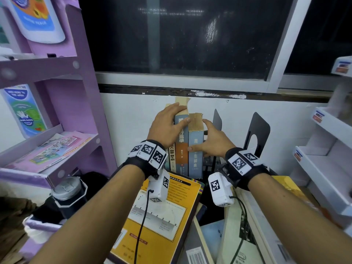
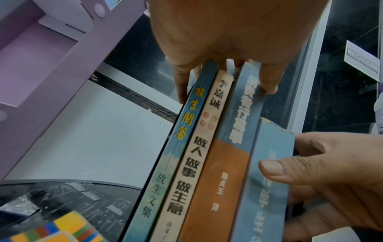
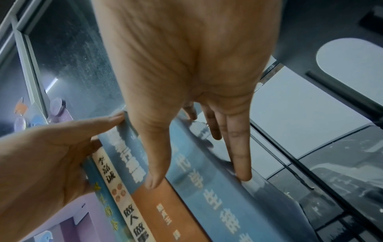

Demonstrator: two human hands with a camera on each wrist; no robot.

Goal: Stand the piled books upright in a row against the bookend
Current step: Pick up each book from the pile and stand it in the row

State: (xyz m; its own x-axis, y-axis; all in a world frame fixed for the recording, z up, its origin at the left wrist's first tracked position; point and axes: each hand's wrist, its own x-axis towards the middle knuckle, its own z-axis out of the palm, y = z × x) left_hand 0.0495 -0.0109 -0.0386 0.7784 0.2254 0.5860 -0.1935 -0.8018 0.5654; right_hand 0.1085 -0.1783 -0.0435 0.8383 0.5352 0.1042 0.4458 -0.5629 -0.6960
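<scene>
Several books stand upright in a row by the wall: a thin blue one (image 2: 180, 131), a cream one (image 2: 199, 155), a blue-and-orange one (image 1: 182, 149) and a worn light-blue book (image 1: 195, 159) at the right end. My left hand (image 1: 179, 113) curls over their tops, thumb on the blue-and-orange spine. My right hand (image 1: 200, 137) pinches the light-blue book, thumb on its spine and fingers along its right cover. Two black metal bookends (image 1: 258, 128) (image 1: 217, 119) stand just to the right. Piled books lie flat below, a yellow one (image 1: 162, 216) on top.
A purple shelf unit (image 1: 80, 92) rises at the left, and white racks (image 1: 323, 149) at the right. A dark flask (image 1: 66, 193) stands at lower left. A colour cube (image 2: 53, 229) lies near the books. The wall and dark window are behind.
</scene>
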